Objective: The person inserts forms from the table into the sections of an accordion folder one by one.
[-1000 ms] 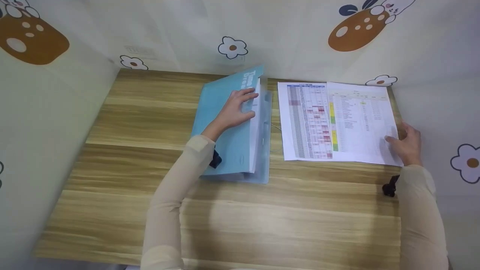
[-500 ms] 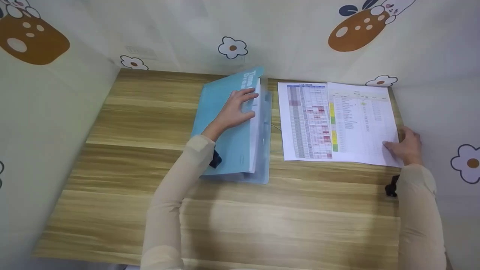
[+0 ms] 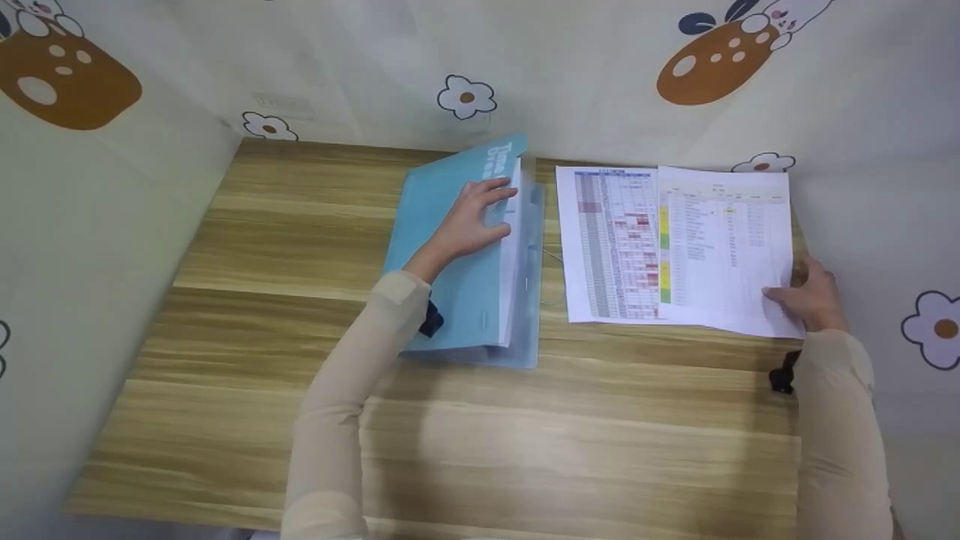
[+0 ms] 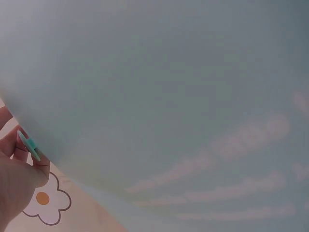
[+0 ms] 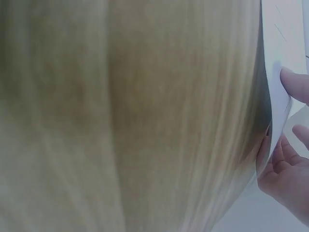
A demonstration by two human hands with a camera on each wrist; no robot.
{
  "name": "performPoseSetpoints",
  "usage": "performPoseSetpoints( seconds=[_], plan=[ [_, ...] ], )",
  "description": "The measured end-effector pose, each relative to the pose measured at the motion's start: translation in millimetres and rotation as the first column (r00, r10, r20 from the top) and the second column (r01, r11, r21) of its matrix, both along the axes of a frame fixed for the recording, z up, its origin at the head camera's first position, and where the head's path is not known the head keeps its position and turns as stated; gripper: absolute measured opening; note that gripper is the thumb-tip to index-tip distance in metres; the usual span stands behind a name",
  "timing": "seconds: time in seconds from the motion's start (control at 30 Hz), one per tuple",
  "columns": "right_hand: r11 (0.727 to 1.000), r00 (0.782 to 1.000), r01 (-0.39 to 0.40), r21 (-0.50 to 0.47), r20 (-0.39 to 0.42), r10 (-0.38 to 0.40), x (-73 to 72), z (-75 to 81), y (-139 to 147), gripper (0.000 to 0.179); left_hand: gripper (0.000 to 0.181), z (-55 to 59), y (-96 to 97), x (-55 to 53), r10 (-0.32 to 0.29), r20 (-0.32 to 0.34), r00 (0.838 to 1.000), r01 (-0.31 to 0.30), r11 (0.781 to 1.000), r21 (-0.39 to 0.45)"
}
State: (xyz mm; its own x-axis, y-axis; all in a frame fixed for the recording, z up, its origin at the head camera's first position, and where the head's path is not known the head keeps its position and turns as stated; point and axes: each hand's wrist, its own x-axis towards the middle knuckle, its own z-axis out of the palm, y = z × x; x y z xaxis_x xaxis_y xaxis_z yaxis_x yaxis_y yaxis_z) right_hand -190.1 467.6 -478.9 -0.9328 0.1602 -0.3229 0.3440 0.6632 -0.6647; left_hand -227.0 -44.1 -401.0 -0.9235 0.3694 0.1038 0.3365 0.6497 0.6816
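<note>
A light-blue folder (image 3: 439,199) lies left of centre in the head view, its front cover partly raised with white sheets (image 3: 514,262) showing inside. My left hand (image 3: 472,219) holds the cover near its right edge. In the left wrist view the cover fills most of the frame, with the fingers at its edge. To the right, a printed sheet (image 3: 712,262) overlaps a second sheet (image 3: 607,240) with red-marked cells. My right hand (image 3: 812,298) pinches the right edge of the printed paper, thumb on top. The right wrist view shows fingers beneath the bent, lifted paper (image 5: 274,82).
The wood-grain table (image 3: 225,360) is bordered at the back and sides by a pale curtain (image 3: 360,67) with flower prints. Papers and folder lie near the table's back edge. A thin cord (image 3: 553,255) shows between folder and papers.
The upper printed sheet's right edge has shifted and bent a little, and my right hand has moved slightly down and left along it. My left hand and the folder stay put.
</note>
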Motion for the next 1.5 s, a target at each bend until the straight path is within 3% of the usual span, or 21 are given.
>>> performPoseSetpoints(
  seconds=[0.33, 0.77, 0.93, 1.2, 1.33, 1.5],
  plan=[
    [1.000, 1.000, -0.005, -0.027, -0.009, 0.005, -1.1, -3.1, 1, 0.093, 0.050, -0.7, -0.6, -1.1, -0.015, -0.002, 1.000, 0.015, 1.000, 0.004],
    [0.999, 1.000, 0.017, -0.035, -0.007, -0.017, -12.4, -31.5, 27, 0.102, 0.051, -2.8, -0.6, -1.1, -0.014, -0.014, 1.000, 0.014, 1.000, 0.013],
    [1.000, 1.000, 0.012, -0.010, -0.005, -0.012, -8.9, -22.5, 18, 0.096, 0.051, -2.5, -0.9, -1.2, -0.016, -0.012, 1.000, 0.016, 1.000, 0.010],
    [0.998, 0.999, -0.043, 0.038, 0.033, 0.042, 0.3, 2.2, 1, 0.068, 0.051, -1.2, -0.7, -0.9, -0.019, -0.018, 1.000, 0.019, 1.000, 0.008],
    [0.999, 0.998, -0.043, 0.014, 0.035, 0.042, 0.3, 4.9, 3, 0.055, 0.049, -0.4, -0.4, -1.1, -0.024, -0.029, 0.999, 0.025, 1.000, 0.011],
    [0.997, 0.996, -0.030, -0.068, 0.081, 0.035, 1.0, 10.2, 6, 0.051, 0.048, 0.0, -0.7, -0.8, -0.025, -0.037, 0.999, 0.026, 1.000, 0.012]
  ],
)
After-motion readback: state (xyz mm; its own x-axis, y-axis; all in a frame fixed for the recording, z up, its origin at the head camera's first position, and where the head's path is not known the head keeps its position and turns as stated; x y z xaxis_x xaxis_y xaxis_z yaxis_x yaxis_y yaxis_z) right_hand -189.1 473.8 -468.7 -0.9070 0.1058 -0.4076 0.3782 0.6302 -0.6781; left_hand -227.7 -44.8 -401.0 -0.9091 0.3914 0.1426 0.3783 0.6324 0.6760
